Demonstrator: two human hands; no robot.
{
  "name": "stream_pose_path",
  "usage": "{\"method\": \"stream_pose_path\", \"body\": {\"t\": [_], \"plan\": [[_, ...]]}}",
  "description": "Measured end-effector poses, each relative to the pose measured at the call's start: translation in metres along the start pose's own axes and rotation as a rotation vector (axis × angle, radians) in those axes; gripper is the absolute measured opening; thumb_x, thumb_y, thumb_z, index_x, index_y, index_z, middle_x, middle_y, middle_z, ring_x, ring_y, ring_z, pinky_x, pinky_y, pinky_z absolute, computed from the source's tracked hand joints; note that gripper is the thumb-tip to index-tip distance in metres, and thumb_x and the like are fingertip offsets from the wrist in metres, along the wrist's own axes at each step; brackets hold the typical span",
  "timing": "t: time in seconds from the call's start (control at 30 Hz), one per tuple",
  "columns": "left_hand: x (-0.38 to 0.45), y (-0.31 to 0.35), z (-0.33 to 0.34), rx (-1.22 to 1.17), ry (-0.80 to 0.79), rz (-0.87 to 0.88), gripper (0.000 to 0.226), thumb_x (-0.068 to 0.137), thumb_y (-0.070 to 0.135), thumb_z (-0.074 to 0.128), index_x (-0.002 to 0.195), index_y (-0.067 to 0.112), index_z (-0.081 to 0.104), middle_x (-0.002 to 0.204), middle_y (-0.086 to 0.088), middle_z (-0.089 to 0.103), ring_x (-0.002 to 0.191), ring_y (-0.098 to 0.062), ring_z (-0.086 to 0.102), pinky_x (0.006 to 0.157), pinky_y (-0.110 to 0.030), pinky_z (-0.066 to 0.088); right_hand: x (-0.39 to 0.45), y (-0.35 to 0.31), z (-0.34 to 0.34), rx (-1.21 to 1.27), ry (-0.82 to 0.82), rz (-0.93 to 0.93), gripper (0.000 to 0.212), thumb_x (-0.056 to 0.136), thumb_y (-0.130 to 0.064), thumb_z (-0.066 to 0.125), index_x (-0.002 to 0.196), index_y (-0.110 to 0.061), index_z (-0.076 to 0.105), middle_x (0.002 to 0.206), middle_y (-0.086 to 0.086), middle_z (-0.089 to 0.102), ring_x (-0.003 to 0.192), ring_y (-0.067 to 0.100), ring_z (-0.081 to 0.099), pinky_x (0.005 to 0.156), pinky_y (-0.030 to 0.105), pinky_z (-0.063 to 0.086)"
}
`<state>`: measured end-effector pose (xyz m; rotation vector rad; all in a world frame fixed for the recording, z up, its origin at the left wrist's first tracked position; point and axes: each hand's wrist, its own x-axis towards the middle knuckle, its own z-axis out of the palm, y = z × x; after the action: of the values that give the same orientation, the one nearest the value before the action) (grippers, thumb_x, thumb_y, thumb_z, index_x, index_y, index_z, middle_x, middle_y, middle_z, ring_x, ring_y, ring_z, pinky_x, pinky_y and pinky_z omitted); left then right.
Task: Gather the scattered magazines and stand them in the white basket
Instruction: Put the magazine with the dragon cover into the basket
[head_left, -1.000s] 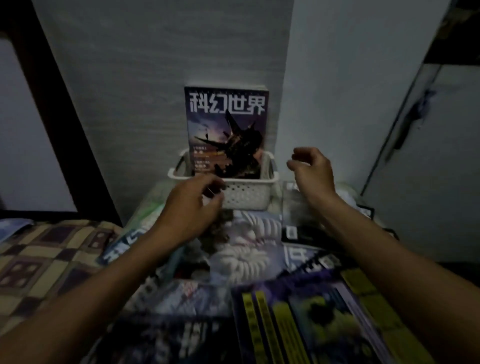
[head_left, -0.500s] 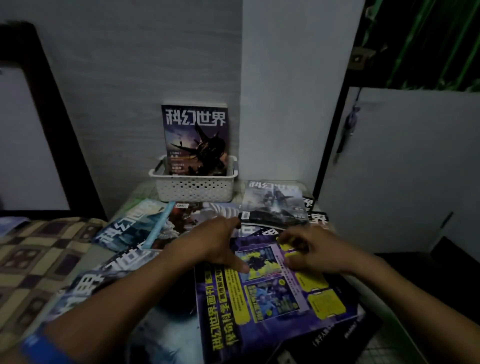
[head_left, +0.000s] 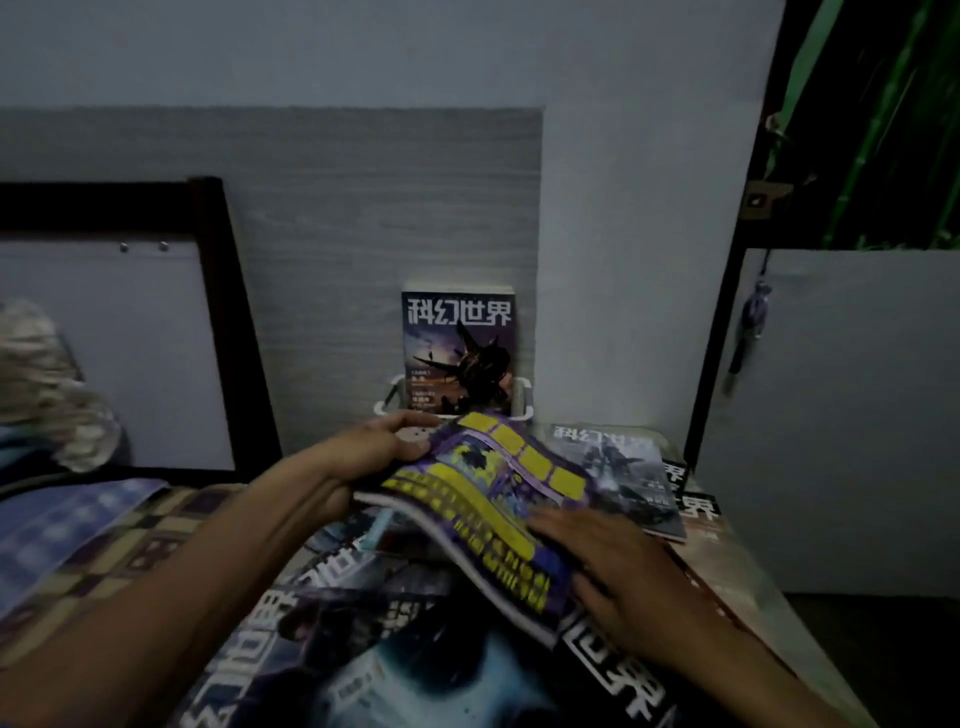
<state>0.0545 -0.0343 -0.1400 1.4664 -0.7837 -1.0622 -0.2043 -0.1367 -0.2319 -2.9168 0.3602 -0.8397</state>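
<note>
A purple and yellow magazine (head_left: 483, 509) is lifted off the pile, bent and tilted. My left hand (head_left: 363, 457) grips its far left edge and my right hand (head_left: 618, 577) holds its near right side. Behind it stands the white basket (head_left: 522, 402) against the wall, partly hidden, with one dark magazine (head_left: 460, 348) upright in it. More magazines lie flat: a grey one (head_left: 618, 473) to the right, a blue one (head_left: 374, 670) near me, black ones (head_left: 691, 499) at the far right.
The small table (head_left: 753, 592) is strewn with magazines. A bed with a checked cover (head_left: 93, 545) lies on the left, its dark headboard frame (head_left: 228, 312) behind it. A white cabinet door (head_left: 852, 415) stands to the right.
Both hands have closed on the purple and yellow magazine and raised it off the pile toward the basket. The camera has tilted up.
</note>
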Motion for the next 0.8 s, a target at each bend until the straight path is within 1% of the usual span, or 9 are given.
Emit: {"method": "stream_pose_path", "body": {"t": [0.03, 0.1, 0.2, 0.3, 0.4, 0.53, 0.63, 0.7, 0.8], "plan": [[-0.006, 0.005, -0.005, -0.066, -0.018, -0.012, 0.024, 0.096, -0.001, 0.047, 0.110, 0.010, 0.063, 0.083, -0.014, 0.072, 0.061, -0.020, 0.068, 0.050, -0.024, 0.058, 0.008, 0.001, 0.004, 0.088, 0.095, 0.051, 0.060, 0.076, -0.002, 0.064, 0.133, -0.020, 0.059, 0.133, -0.002, 0.062, 0.121, 0.019, 0.059, 0.101, 0.029, 0.045], [-0.017, 0.012, -0.015, -0.201, -0.031, -0.057, 0.023, 0.095, 0.002, 0.046, 0.107, 0.001, 0.066, 0.077, -0.013, 0.075, 0.058, -0.017, 0.071, 0.044, -0.023, 0.055, 0.024, 0.001, 0.009, 0.322, 0.237, 0.220, 0.041, 0.082, -0.001, 0.061, 0.116, -0.022, 0.068, 0.107, -0.017, 0.072, 0.103, 0.006, 0.067, 0.086, 0.023, 0.050], [-0.026, 0.019, -0.030, -0.371, -0.115, 0.010, 0.026, 0.085, 0.012, 0.047, 0.093, -0.002, 0.067, 0.098, -0.025, 0.073, 0.086, -0.032, 0.074, 0.066, -0.031, 0.061, 0.057, 0.003, 0.007, 0.548, 0.446, 0.513, 0.022, 0.093, -0.012, 0.061, 0.097, -0.031, 0.069, 0.078, -0.022, 0.071, 0.079, -0.004, 0.068, 0.064, 0.024, 0.049], [-0.028, 0.029, -0.033, -0.187, -0.077, 0.242, 0.022, 0.083, 0.012, 0.057, 0.100, 0.003, 0.067, 0.093, -0.015, 0.076, 0.097, -0.030, 0.072, 0.073, -0.030, 0.059, 0.094, 0.001, -0.014, 0.596, 0.515, 0.494, 0.013, 0.094, -0.040, 0.055, 0.100, -0.039, 0.066, 0.094, -0.020, 0.072, 0.086, -0.003, 0.068, 0.069, 0.027, 0.056], [-0.021, 0.031, -0.034, 0.052, 0.201, 0.461, 0.012, 0.092, 0.012, 0.060, 0.098, 0.010, 0.069, 0.083, -0.010, 0.077, 0.070, -0.023, 0.072, 0.062, -0.029, 0.058, 0.122, -0.002, -0.030, 0.563, 0.537, 0.419, 0.028, 0.089, -0.056, 0.050, 0.103, -0.036, 0.064, 0.098, -0.020, 0.071, 0.090, 0.000, 0.068, 0.073, 0.035, 0.059], [0.002, -0.008, -0.046, 0.246, 0.383, 0.400, 0.013, 0.095, 0.017, 0.059, 0.091, 0.013, 0.070, 0.061, -0.001, 0.069, 0.053, -0.010, 0.064, 0.044, -0.018, 0.048, 0.124, 0.003, 0.000, 0.471, 0.428, 0.467, 0.026, 0.093, -0.037, 0.059, 0.117, -0.031, 0.063, 0.102, -0.015, 0.071, 0.090, 0.000, 0.066, 0.077, 0.034, 0.058], [0.018, -0.059, -0.053, 0.660, 0.528, 0.441, 0.016, 0.088, 0.019, 0.069, 0.099, 0.030, 0.071, 0.074, 0.006, 0.066, 0.066, -0.006, 0.062, 0.063, -0.028, 0.053, 0.102, 0.013, 0.036, 0.511, 0.264, 0.510, 0.033, 0.095, -0.019, 0.058, 0.123, -0.036, 0.057, 0.108, -0.019, 0.066, 0.093, -0.009, 0.061, 0.079, 0.020, 0.053], [0.030, -0.076, -0.057, 0.631, 0.559, 0.521, 0.017, 0.087, 0.017, 0.071, 0.101, 0.024, 0.073, 0.083, 0.009, 0.065, 0.075, -0.004, 0.061, 0.072, -0.032, 0.054, 0.098, 0.022, 0.046, 0.557, 0.227, 0.542, 0.031, 0.097, -0.015, 0.056, 0.113, -0.042, 0.057, 0.106, -0.022, 0.065, 0.090, -0.015, 0.061, 0.069, 0.005, 0.048], [0.053, -0.069, -0.058, 0.489, 0.581, 0.545, 0.017, 0.088, 0.011, 0.068, 0.103, 0.016, 0.073, 0.091, 0.004, 0.071, 0.080, -0.006, 0.063, 0.072, -0.025, 0.050, 0.116, 0.033, 0.045, 0.577, 0.294, 0.591, 0.027, 0.095, -0.012, 0.059, 0.113, -0.031, 0.063, 0.103, -0.018, 0.068, 0.092, -0.005, 0.065, 0.067, 0.007, 0.047]]}}
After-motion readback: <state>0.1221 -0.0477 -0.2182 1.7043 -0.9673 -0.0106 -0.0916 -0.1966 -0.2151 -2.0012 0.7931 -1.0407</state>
